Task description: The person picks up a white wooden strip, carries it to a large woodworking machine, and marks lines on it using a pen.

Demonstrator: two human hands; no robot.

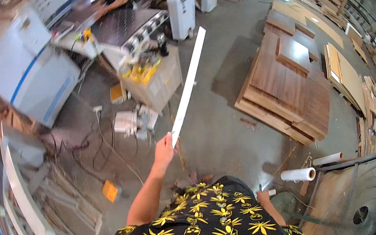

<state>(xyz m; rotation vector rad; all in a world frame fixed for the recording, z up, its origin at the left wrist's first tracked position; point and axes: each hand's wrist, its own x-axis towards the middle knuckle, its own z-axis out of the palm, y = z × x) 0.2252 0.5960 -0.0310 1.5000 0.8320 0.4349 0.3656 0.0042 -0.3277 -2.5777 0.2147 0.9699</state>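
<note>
My left hand (165, 150) is closed round the lower end of a long, narrow white strip (190, 83). The strip slants up and away to the right above the floor. Low beside my body on the right, my right hand (263, 198) looks closed, and its fingers are small and unclear. A thin dark piece and a small white piece (271, 192) show at it, their kind too small to make out. Nearest to that hand is a roll of clear plastic wrap (298, 175).
Brown wood panels (283, 75) lie stacked on the right. A wooden box (159, 83) topped with yellow items stands ahead, beside a machine (122, 28) where another person's arm (110, 7) reaches in. Cables (105, 143) cross the floor at left. A large fan (359, 209) stands at lower right.
</note>
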